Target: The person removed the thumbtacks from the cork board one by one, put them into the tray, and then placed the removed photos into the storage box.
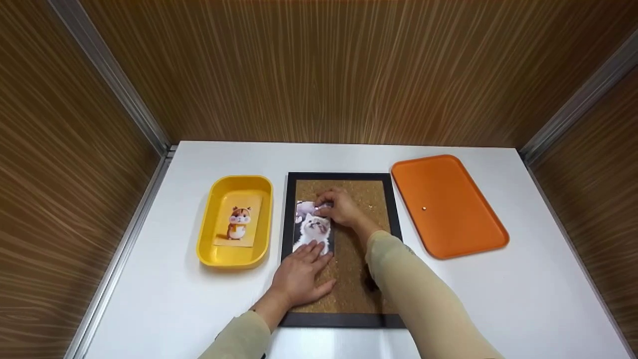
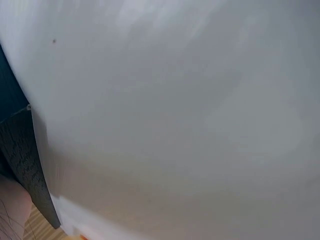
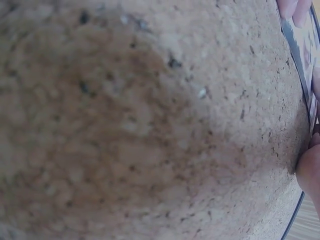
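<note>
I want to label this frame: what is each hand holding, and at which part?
The kitten photo: left hand presses its lower edge flat; right hand fingers touch its top.

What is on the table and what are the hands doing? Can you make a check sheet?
Surface: white table, seems clean.
Job's things: cork board in a black frame; kitten photo lying on it.
Clutter: yellow tray holding a hamster picture; orange tray with a small pin.
Hands: left hand presses flat on the photo's lower edge; right hand rests its fingertips at the photo's top.
Cables: nothing seen.
Surroundings: wood-grain walls on three sides.
</note>
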Demonstrator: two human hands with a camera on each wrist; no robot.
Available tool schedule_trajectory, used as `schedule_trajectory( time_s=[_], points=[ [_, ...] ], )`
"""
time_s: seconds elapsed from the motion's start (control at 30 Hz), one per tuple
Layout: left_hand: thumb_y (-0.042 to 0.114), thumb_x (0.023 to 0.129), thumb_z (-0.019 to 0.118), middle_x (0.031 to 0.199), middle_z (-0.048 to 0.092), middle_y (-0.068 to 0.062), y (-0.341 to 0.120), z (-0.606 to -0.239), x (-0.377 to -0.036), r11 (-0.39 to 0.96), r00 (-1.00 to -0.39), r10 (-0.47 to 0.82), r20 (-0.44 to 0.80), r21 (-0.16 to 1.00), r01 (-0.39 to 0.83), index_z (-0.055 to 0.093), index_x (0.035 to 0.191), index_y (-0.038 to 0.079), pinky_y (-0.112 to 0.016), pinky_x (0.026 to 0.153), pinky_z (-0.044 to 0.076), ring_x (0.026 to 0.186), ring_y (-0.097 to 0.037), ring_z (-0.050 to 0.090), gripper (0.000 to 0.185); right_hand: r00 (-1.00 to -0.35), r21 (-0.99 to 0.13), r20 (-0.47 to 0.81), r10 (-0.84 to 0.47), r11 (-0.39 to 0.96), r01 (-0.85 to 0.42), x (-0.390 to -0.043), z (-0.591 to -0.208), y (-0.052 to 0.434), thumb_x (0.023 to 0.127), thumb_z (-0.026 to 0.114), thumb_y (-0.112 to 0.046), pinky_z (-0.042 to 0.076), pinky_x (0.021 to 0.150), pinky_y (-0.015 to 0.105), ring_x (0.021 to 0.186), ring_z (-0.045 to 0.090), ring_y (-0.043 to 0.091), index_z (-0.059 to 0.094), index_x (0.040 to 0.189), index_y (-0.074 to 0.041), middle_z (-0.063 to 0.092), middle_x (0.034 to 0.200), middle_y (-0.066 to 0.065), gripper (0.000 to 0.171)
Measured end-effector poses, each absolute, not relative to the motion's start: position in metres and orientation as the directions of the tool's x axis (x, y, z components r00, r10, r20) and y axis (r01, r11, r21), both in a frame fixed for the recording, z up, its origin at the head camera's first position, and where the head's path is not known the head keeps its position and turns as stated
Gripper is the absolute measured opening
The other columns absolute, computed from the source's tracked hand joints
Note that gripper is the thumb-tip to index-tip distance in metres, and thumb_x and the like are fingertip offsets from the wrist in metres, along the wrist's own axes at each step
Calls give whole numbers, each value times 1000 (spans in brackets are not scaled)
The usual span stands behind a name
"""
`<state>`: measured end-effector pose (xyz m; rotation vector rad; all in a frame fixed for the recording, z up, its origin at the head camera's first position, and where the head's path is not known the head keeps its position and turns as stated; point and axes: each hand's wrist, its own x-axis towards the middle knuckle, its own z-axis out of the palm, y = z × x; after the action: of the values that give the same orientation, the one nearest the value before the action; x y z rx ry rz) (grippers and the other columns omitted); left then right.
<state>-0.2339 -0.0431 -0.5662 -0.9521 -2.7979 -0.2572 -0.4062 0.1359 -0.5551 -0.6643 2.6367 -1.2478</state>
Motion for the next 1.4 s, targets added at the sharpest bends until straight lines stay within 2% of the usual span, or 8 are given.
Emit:
schedule_trajectory(
  time_s=[0.63, 0.87, 1.17, 1.4],
  points=[
    [64, 99, 58, 156, 57, -7, -43, -567, -233, 784, -785, 590, 192, 99, 613, 67, 146, 21, -39, 122, 40, 146, -25, 50, 64, -903, -779, 0, -430, 566, -270, -406, -557, 134, 89, 86, -13, 34, 121, 49, 131, 55, 38, 77, 100, -4, 67, 136, 17, 18],
    [64, 99, 57, 155, 58, -7, -44, -568, -234, 782, -783, 591, 196, 100, 616, 68, 145, 21, -39, 122, 40, 146, -24, 50, 64, -896, -785, 24, -444, 546, -292, -405, -556, 135, 91, 85, -12, 35, 119, 52, 131, 55, 39, 78, 106, -2, 67, 137, 19, 19],
    [64, 99, 57, 156, 57, -7, -44, -567, -234, 779, -781, 593, 196, 109, 618, 68, 145, 20, -39, 122, 40, 146, -25, 50, 64, -898, -790, 6, -440, 548, -275, -406, -555, 135, 91, 85, -13, 35, 120, 49, 132, 54, 38, 78, 104, -2, 66, 138, 18, 18],
    [64, 99, 57, 156, 57, -7, -43, -567, -234, 780, -783, 592, 192, 110, 616, 67, 145, 20, -39, 122, 39, 146, -25, 51, 64, -892, -788, 53, -449, 530, -314, -406, -555, 136, 90, 85, -11, 38, 116, 51, 127, 57, 39, 77, 100, -1, 68, 134, 19, 17]
  ],
)
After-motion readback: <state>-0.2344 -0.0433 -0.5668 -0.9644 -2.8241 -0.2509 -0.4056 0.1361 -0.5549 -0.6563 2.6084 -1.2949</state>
